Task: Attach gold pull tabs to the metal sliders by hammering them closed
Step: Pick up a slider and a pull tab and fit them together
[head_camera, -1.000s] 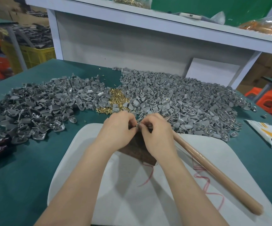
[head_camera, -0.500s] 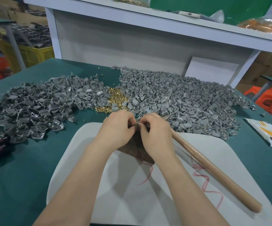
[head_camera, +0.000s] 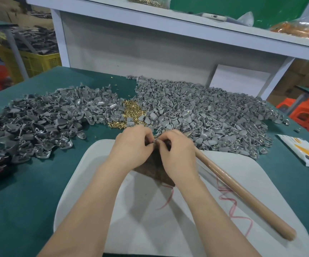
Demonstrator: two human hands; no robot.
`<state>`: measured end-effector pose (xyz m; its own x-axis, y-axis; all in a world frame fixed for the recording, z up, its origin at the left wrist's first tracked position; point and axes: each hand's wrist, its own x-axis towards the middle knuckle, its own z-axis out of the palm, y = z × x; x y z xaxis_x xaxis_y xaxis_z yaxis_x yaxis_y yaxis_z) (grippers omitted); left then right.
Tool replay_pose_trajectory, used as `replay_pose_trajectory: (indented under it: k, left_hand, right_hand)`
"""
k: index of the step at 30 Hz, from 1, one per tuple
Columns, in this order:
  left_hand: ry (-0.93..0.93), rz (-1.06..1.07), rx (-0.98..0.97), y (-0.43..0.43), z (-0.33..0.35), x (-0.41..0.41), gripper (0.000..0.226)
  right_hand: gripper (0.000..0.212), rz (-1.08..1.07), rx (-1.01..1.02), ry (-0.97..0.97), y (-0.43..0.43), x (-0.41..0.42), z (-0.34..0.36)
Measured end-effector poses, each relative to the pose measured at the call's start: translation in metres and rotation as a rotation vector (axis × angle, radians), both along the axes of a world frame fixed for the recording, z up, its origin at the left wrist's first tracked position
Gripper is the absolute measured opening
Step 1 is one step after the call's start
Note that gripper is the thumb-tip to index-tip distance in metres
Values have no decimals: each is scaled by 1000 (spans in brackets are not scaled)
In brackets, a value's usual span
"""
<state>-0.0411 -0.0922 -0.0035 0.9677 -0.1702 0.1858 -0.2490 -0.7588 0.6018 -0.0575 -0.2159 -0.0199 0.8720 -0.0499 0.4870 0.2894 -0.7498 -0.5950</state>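
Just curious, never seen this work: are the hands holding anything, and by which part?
The left hand and right hand pinch one small grey piece between their fingertips; fingers hide which part. The hammer lies on the pad.

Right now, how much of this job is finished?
Done: gold glints scattered in the right grey pile suggest finished sliders, though I cannot be sure. In hand: the left hand and right hand pinch a small metal piece over the brown block; the hammer lies idle. Left: a heap of gold tabs and the left grey pile.

head view looks down, close over the table (head_camera: 61,182).
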Motion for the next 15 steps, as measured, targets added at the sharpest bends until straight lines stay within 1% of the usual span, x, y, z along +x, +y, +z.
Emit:
replay_pose_trajectory:
  k: [15]
  left_hand:
    - [1,-2,9,0,0,0,10]
  right_hand:
    - [7,-15,55,34,-2,0,-2]
